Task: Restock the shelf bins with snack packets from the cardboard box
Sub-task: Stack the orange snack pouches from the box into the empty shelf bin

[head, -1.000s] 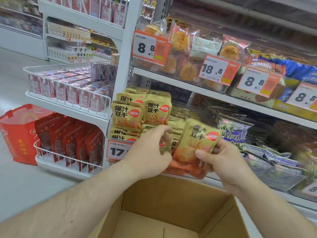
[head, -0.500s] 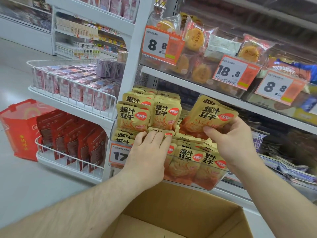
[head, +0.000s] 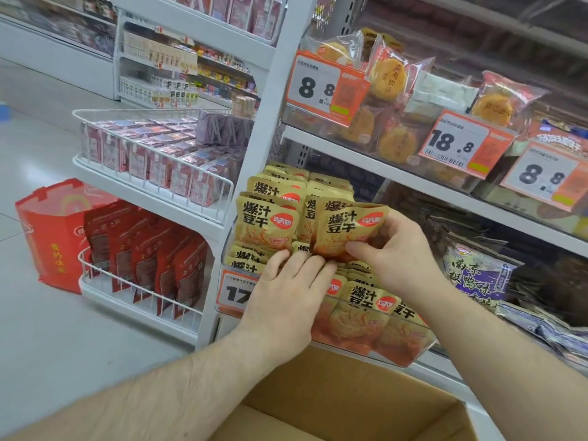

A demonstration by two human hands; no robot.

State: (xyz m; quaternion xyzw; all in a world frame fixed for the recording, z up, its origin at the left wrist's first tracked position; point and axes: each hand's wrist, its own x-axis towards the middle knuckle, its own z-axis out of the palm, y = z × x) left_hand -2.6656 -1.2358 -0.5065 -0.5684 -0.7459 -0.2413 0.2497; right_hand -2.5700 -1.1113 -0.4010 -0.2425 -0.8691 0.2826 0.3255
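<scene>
Snack packet [head: 346, 229], yellow with an orange lower half and black characters, is held upright over the clear shelf bin [head: 410, 351] on the lower shelf. The right hand [head: 397, 249] grips it at its right edge, thumb across the lower front and fingers curled behind. The left hand [head: 286, 291] lies with fingers nearly straight, its fingertips pressing on the packets stacked at the left of the bin, just below the held packet; it holds nothing. Matching packets [head: 267, 224] stand in rows behind, and more [head: 366, 307] fill the bin front. A price tag [head: 234, 291] is partly hidden by the left hand. The cardboard box [head: 350, 405] sits open directly below the bin; no contents visible in the part shown. A red bag [head: 47, 230] stands on the floor at left.
</scene>
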